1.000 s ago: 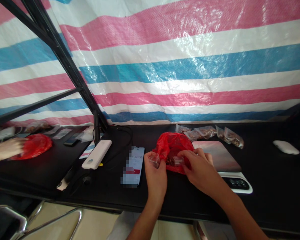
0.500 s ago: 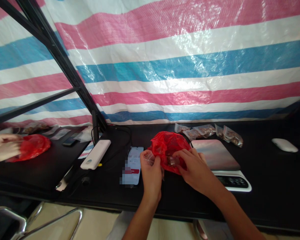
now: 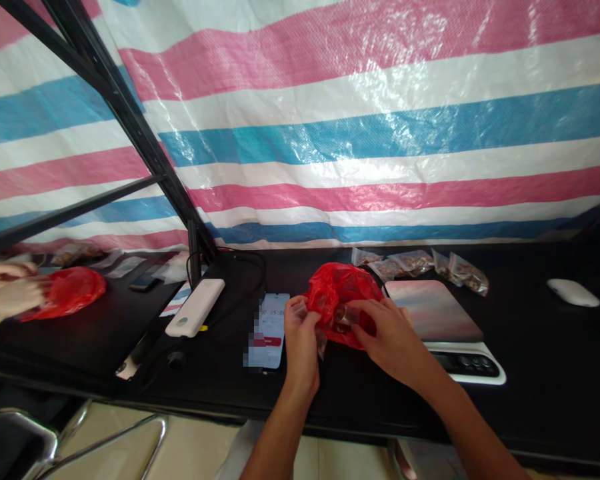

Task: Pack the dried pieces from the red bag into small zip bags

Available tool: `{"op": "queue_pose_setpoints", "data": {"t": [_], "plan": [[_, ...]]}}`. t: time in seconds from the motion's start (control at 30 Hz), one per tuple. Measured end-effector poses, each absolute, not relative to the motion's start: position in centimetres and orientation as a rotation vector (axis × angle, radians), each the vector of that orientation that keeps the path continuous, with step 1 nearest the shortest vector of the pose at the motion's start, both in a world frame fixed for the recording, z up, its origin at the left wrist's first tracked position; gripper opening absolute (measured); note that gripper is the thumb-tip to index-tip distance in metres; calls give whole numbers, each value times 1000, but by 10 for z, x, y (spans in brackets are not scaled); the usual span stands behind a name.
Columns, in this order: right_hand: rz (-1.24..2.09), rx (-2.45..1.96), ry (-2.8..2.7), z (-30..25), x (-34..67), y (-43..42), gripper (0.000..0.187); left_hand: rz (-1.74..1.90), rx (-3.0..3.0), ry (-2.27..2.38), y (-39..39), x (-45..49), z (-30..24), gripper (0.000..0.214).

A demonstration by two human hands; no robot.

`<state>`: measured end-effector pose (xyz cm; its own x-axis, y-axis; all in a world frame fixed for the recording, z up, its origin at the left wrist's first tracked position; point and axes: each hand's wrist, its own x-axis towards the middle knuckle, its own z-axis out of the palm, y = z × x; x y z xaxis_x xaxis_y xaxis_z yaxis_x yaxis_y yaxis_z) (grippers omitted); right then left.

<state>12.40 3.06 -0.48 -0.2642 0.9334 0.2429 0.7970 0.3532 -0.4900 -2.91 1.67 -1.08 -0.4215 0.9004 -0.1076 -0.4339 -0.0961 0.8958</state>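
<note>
A red plastic bag [image 3: 347, 275] stands with its mouth open on the black table, between my two hands. My left hand [image 3: 301, 350] is closed at its left side, gripping a small clear zip bag [image 3: 299, 311]; brown bits show in the bag's lower part below my fingers. Reaching in from the right, my right hand [image 3: 390, 333] pinches a small clear cup-like thing [image 3: 349, 315] inside the red bag's mouth. Brown contents show near it, but its exact shape is partly hidden by my fingers.
A kitchen scale [image 3: 497, 370] sits right of the bag, with filled zip bags [image 3: 410, 262] behind. Left are a phone [image 3: 273, 333] and a white power bank [image 3: 195, 308]. Farther right lies a white mouse [image 3: 573, 292]. Another person's hands [image 3: 13, 293] work at a red bag [image 3: 75, 291].
My right hand has shifted the clear cup-like thing slightly up and tilted it inside the red bag. My left hand keeps its grip. The whole view has shifted a little.
</note>
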Motion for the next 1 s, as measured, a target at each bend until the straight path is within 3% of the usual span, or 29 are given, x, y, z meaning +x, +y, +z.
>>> {"op": "queue_pose_setpoints", "data": {"t": [0.27, 0.43, 0.6, 0.83, 1.0], "plan": [[553, -1265, -1837, 2, 133, 37, 32, 1658, 1173, 1418, 13, -28, -18, 38], [695, -1142, -1815, 14, 128, 29, 33, 1518, 1259, 1428, 8, -27, -13, 18], [483, -1044, -2013, 19, 124, 24, 32, 1457, 1338, 1464, 8, -31, -15, 12], [77, -974, -2198, 20, 123, 22, 48, 1441, 1399, 1487, 9, -30, -16, 10], [14, -868, -2235, 19, 121, 21, 55, 1429, 1437, 1512, 9, -31, -20, 13]]}}
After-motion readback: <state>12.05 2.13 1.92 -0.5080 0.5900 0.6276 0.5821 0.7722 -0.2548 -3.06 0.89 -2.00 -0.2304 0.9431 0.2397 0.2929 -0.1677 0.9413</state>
